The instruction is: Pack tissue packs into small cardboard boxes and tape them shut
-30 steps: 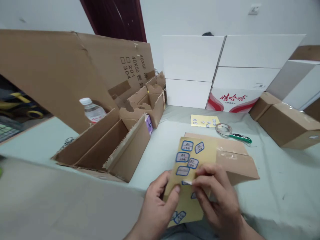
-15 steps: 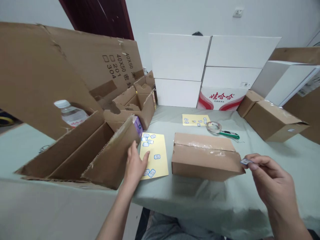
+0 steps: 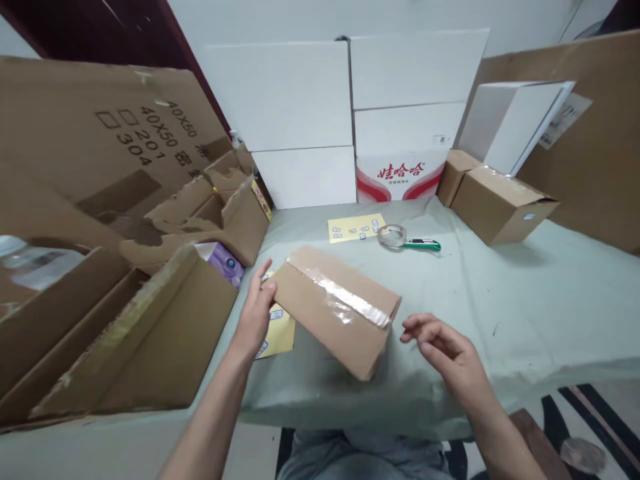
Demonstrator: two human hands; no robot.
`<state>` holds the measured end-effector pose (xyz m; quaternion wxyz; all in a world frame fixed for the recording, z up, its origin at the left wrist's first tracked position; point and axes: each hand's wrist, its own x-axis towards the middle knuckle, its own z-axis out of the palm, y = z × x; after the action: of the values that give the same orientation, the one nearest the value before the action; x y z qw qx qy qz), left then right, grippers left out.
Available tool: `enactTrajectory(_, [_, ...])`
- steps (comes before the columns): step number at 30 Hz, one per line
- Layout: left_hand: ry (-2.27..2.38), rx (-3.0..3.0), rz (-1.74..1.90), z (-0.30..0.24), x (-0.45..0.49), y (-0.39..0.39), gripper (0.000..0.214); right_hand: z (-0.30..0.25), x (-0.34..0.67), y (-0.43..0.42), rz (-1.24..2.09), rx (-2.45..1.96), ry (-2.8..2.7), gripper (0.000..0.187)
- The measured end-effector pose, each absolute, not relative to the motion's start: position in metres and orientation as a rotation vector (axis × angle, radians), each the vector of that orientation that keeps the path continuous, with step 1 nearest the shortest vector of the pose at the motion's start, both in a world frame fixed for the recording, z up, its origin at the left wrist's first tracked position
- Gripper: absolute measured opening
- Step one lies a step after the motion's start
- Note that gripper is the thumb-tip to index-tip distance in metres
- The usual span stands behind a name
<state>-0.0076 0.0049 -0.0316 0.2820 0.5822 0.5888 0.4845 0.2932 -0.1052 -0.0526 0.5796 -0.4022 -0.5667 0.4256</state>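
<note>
A taped brown cardboard box (image 3: 330,300) sits at an angle in the middle, tilted, its clear tape strip shining on top. My left hand (image 3: 254,313) grips its left end, thumb at the corner. Off the box's right end, my right hand (image 3: 445,350) hovers with fingers loosely bent and apart, nothing visible in them. The box's right end face is turned mostly out of sight. Beneath my left hand and the box, a yellow sheet (image 3: 283,337) with small blue-edged labels is partly covered.
Open cardboard boxes (image 3: 165,333) line the left, with a purple packet (image 3: 226,263) beside them. Farther back lie another yellow label sheet (image 3: 345,230), a tape roll (image 3: 392,235) and a green cutter (image 3: 421,245). White boxes (image 3: 300,93) stand behind; a brown box (image 3: 500,203) sits right.
My left hand has moved from the yellow sheet to the box, which is now turned and tilted. The small label in my right hand is no longer visible there. The view has shifted right.
</note>
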Motion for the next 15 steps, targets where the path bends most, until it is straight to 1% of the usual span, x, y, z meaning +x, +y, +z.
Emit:
enactTrajectory(2, [1.597, 1.54, 1.252, -0.028, -0.012, 0.019, 0.062, -0.048, 0.295, -0.1, 0.753, -1.022, -1.518, 0.007])
enactTrajectory(4, [1.624, 1.53, 1.246, -0.025, -0.009, 0.027, 0.057, -0.044, 0.295, -0.097, 0.57, -1.021, -1.681, 0.011])
enactTrajectory(7, [1.657, 1.512, 1.29, -0.022, 0.0, 0.029, 0.051, -0.042, 0.291, -0.098, 0.497, -0.944, -1.788, 0.015])
enactTrajectory(10, [1.68, 1.474, 1.345, -0.022, 0.006, 0.027, 0.045, -0.039, 0.289, -0.108, 0.591, -0.922, -1.752, 0.014])
enactTrajectory(15, [1.704, 1.442, 1.434, -0.026, 0.008, 0.023, 0.038, -0.036, 0.284, -0.125, 1.118, -0.776, -1.558, 0.007])
